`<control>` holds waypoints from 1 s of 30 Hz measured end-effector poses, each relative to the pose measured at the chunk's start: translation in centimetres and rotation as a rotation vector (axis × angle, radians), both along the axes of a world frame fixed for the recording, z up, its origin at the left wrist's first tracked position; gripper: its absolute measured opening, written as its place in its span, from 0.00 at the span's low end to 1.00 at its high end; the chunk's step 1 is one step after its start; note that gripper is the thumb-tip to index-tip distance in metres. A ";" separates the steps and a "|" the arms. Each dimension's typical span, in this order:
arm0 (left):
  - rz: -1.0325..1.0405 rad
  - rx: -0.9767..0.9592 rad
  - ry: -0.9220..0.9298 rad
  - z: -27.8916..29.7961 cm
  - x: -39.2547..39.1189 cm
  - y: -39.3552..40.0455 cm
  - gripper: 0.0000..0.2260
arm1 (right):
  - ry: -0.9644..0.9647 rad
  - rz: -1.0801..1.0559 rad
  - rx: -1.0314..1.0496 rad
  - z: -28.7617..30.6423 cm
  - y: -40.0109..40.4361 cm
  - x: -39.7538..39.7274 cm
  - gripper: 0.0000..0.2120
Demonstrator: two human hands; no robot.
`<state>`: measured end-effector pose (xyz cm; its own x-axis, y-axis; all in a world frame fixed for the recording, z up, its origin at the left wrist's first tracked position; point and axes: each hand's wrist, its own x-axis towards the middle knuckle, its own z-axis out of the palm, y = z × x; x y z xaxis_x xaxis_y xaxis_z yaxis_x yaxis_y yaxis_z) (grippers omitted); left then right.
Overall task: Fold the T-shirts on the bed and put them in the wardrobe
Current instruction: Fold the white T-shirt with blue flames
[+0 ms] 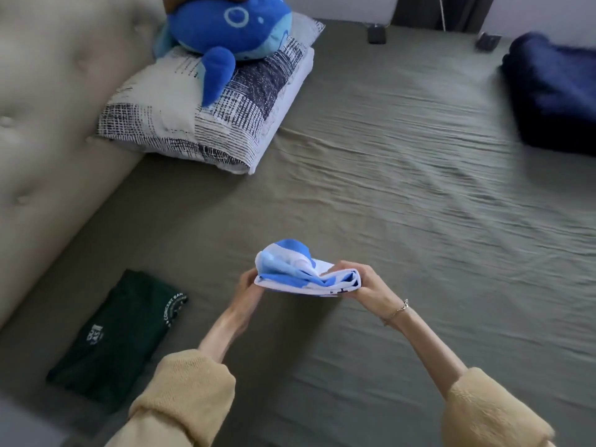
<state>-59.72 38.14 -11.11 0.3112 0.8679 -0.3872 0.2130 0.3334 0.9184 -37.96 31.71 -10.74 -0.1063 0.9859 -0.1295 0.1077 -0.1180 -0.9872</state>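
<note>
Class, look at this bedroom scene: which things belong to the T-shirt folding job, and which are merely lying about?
Part of the job: blue and white T-shirt, gripped by left hand and right hand; folded dark green T-shirt; bed.

Lying about: blue plush toy, patterned pillow, navy blanket.

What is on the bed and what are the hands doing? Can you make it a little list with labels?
held shirt: blue and white T-shirt, folded small, lifted above the bed
left hand: left hand grips the shirt's left end
right hand: right hand grips its right end, fingers curled round
folded shirt: dark green T-shirt lying flat on the bed, near left
bed: olive sheet, wrinkled
pillow: patterned pillow by the headboard
toy: blue plush toy on the pillow
blanket: navy blanket, far right
</note>
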 end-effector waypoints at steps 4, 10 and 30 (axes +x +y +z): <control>0.034 0.072 0.066 -1.2 -2.6 -4.3 0.05 | -0.033 0.135 -0.011 -0.9 -3.8 -2.0 0.16; 0.044 0.116 0.256 -7.3 -6.1 -9.6 0.14 | -0.396 0.287 -0.085 -5.6 -9.0 -4.3 0.13; -0.098 -0.204 0.582 -9.1 -5.8 -12.0 0.42 | 0.077 -0.538 -0.730 -9.5 -8.4 -5.4 0.13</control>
